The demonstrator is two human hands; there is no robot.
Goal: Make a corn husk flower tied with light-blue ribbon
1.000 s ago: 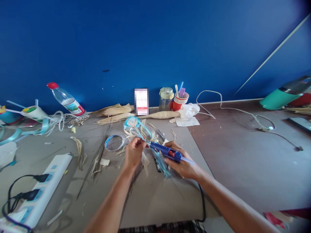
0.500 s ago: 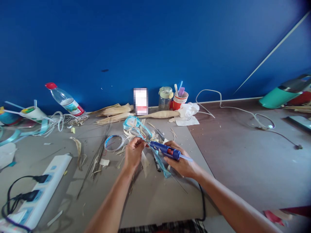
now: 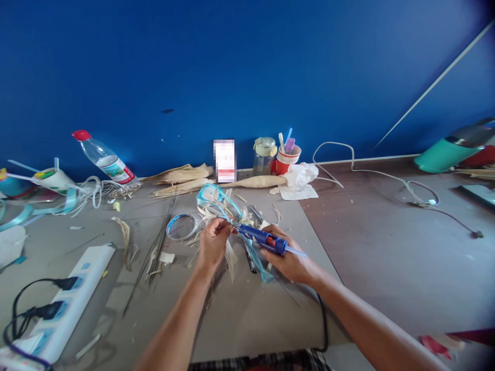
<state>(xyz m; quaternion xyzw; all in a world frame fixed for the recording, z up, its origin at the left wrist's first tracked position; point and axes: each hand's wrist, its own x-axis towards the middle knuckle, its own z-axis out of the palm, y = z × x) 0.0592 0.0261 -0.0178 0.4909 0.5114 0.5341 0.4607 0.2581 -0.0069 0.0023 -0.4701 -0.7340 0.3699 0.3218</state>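
My right hand [image 3: 288, 260] is wrapped around a blue hot glue gun [image 3: 261, 239], a clear glue stick poking out of its back end. The gun's nozzle points left, right by the fingers of my left hand [image 3: 214, 242]. Those fingers are pinched together on something small that I cannot make out. Light blue ribbon [image 3: 211, 194] loops behind both hands, and another length hangs below the gun. Pale dried corn husk strips [image 3: 231, 260] lie around and under the hands. A roll of tape [image 3: 181, 227] rests left of my left hand.
Thin dark wires [image 3: 152, 252] and a white power strip [image 3: 77, 301] lie to the left. Along the blue wall stand a tilted bottle [image 3: 112, 165], a phone with a blurred screen [image 3: 224, 161], a jar [image 3: 264, 156] and red paper cups [image 3: 288, 158]. A white cable [image 3: 382, 172] runs right.
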